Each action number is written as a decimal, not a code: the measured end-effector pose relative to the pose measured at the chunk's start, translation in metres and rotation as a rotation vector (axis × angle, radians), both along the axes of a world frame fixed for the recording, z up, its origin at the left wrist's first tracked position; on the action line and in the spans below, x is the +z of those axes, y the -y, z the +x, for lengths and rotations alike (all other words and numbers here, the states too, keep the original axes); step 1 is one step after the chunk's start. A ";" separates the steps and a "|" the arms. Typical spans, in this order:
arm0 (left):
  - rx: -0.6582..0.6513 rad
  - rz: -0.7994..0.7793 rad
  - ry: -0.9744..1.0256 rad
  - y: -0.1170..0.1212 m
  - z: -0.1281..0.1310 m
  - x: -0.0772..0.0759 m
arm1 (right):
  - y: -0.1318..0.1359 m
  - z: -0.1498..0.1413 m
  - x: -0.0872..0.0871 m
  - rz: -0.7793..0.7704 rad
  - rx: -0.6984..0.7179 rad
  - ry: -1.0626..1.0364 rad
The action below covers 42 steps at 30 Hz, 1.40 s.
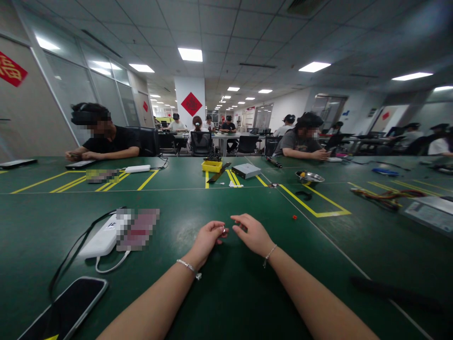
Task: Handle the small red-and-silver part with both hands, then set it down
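Note:
My left hand [208, 238] rests on the green table [226, 293] with its fingers curled in a pinch around a tiny pale object that I cannot name. My right hand [253, 232] lies just to its right, fingers loosely bent and pointing left toward the left hand's fingertips, nothing visible in it. Both wrists wear thin bracelets. A small red piece [294, 217] lies on the table farther right, apart from both hands.
A white power bank [102, 238] with cable and a dark phone [65, 309] lie at my left. Farther back stand a yellow tray [211, 165], a grey box [246, 170] and a metal bowl [309, 177]. People sit at the far side of the table.

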<state>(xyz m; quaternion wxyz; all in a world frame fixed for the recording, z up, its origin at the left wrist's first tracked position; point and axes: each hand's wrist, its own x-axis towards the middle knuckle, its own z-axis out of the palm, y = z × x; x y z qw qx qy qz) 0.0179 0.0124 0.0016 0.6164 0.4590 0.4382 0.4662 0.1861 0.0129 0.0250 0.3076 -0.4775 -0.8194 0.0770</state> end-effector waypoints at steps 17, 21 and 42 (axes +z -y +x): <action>0.004 -0.067 0.122 -0.001 -0.002 -0.002 | -0.040 0.150 -0.032 -0.341 -0.900 0.302; -0.009 -0.055 0.100 -0.001 -0.002 -0.001 | -0.035 0.135 -0.025 -0.239 -0.824 0.255; -0.051 0.073 -0.066 0.001 -0.001 0.000 | -0.005 -0.002 -0.007 -0.598 0.084 -0.640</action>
